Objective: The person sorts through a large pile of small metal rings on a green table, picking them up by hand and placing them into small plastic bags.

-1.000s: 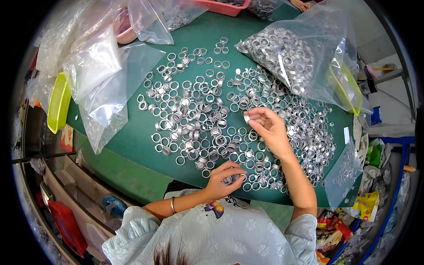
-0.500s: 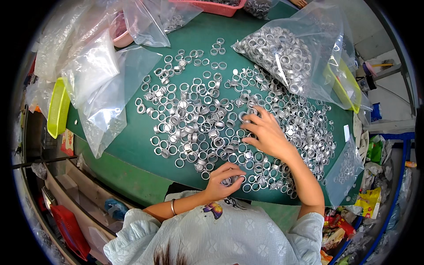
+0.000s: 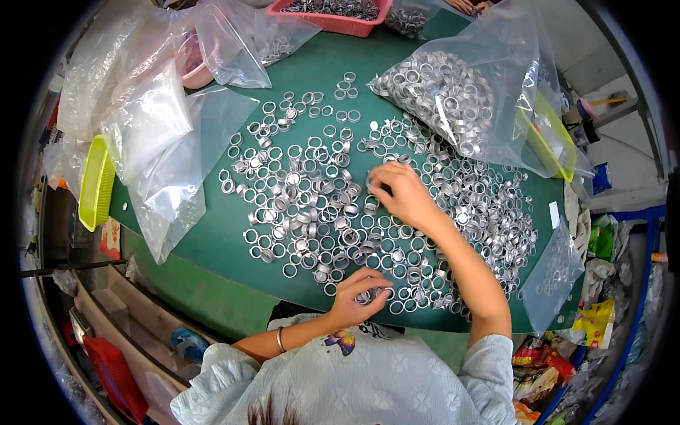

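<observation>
Silver metal rings (image 3: 294, 202) lie loose in a wide spread over the green table; some have a flat round disc in them. My left hand (image 3: 354, 296) rests at the near table edge, its fingers curled around a few of these rings. Over the middle of the spread, my right hand (image 3: 405, 193) has its thumb and fingers bent together in a pinch. Something small and greyish is blurred at its fingertips, partly hidden by them. To the right of that hand the rings lie in a denser heap (image 3: 489, 202).
A clear bag full of rings (image 3: 443, 92) lies at the far right, by a yellow-green basket (image 3: 549, 142). Empty-looking plastic bags (image 3: 170, 163) cover the left side, near another yellow-green basket (image 3: 95, 184). A pink tray (image 3: 354, 27) stands at the back, with another person's hand (image 3: 462, 6) beyond.
My right hand has moved left and slightly away from me, and its spread fingers have drawn together. The left hand stays nearly in place around its rings.
</observation>
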A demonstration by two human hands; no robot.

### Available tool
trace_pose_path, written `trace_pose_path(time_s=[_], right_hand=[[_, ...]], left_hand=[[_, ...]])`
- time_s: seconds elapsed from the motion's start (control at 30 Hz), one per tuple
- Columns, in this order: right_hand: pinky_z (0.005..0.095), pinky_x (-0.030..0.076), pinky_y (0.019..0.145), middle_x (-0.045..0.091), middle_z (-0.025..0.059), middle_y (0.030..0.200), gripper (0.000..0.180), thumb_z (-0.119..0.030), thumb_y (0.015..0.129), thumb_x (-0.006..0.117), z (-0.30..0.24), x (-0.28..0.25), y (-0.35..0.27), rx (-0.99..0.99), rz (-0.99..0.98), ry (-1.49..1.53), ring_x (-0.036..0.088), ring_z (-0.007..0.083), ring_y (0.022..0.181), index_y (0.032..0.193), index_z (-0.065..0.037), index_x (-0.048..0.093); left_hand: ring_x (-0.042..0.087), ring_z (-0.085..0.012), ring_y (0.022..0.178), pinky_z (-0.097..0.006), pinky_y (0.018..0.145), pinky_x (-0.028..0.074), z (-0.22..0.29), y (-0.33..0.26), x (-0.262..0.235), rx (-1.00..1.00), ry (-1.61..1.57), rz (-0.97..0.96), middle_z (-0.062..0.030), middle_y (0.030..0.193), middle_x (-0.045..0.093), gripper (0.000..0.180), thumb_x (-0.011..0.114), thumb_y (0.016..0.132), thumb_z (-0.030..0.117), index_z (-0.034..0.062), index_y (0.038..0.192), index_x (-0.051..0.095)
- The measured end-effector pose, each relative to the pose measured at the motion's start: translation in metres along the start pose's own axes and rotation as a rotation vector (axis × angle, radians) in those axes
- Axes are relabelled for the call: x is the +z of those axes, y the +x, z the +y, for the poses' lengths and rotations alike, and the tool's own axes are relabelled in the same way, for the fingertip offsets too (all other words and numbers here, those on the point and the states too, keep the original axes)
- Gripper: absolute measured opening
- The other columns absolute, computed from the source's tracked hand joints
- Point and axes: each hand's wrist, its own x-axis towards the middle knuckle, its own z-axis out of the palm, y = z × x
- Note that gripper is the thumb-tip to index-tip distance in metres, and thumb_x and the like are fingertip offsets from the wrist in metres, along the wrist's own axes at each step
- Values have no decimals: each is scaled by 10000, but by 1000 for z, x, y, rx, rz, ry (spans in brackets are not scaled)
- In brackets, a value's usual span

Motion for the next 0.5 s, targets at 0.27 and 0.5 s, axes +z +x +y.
trace_pose_path(time_s=[0.27,0.5], right_hand=[[420,332,985,551,173,1173,96,-99,816,579,38,-21,-9,142,208,-6,445,351,1161,814,-9,547],[478,305,1001,434,202,1269,113,-117,849,541,-3,1,-47,90,-81,-89,298,410,1269,857,-7,516]], left_hand=[[591,-160,739,-249,659,470,1,0,3,0,-10,-12,-85,856,607,192,670,700,-21,22,887,677],[593,-157,737,-248,663,473,-1,0,0,18,16,5,-81,862,604,193,683,697,-18,33,883,680]])
